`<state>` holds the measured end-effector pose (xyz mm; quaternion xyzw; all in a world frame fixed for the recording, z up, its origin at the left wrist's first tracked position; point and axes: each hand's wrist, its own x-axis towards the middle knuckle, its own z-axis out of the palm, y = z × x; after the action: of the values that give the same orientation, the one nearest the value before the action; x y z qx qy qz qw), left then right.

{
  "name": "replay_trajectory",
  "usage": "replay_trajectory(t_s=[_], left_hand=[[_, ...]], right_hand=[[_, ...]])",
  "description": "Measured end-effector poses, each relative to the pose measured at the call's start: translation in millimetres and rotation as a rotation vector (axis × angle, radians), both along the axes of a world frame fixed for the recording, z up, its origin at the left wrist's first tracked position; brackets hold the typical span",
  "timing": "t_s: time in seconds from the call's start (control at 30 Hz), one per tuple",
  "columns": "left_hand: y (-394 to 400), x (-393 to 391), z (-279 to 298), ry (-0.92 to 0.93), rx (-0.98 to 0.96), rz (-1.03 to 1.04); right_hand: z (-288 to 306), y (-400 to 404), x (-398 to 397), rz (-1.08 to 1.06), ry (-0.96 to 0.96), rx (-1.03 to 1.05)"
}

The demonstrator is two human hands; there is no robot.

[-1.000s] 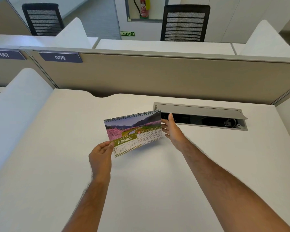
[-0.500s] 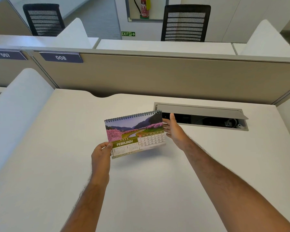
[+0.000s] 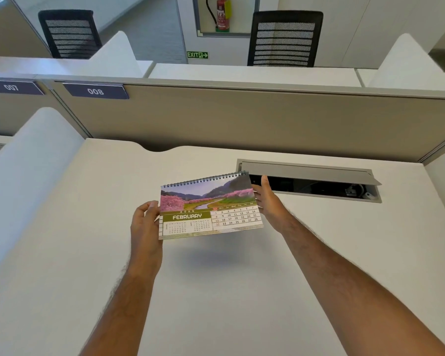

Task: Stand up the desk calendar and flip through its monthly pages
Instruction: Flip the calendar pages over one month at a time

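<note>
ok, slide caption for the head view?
Left hand grips the February desk calendar above the desk; right hand steadies its edge.

an open-plan office. a white desk [image 3: 216, 291] has a beige partition [image 3: 242, 119] along its far edge, with number plates [image 3: 95, 91] (007 and 008) at the partition's top left. a cable hatch [image 3: 306, 173] stands open near the desk's far right corner. beyond are more desks [image 3: 254, 73], mesh chairs [image 3: 285, 38], an exit sign [image 3: 197, 55] and a wall extinguisher [image 3: 222, 14]. the calendar [image 3: 211, 209] suits it.
</note>
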<state>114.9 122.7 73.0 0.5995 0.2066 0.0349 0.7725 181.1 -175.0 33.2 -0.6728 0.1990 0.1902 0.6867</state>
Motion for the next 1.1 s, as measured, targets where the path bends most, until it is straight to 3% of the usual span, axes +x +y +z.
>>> replay_trajectory(t_s=[0.3,0.77,0.93,1.1], left_hand=[[2.3,23.0,15.9,-0.148,-0.207,-0.01],[5.2,32.1,18.7,-0.079,-0.051,-0.043],[4.1,28.4,-2.7,-0.059,0.066,0.032],[-10.0,20.0,-35.4,0.149,0.197,-0.027]], right_hand=[[1.0,-2.2,-0.7,0.013,-0.019,0.05],[0.2,-1.1,2.1,0.019,-0.006,0.02],[-1.6,-1.1,2.5,0.008,-0.01,0.021],[-0.9,0.7,2.7,-0.004,-0.02,0.022]])
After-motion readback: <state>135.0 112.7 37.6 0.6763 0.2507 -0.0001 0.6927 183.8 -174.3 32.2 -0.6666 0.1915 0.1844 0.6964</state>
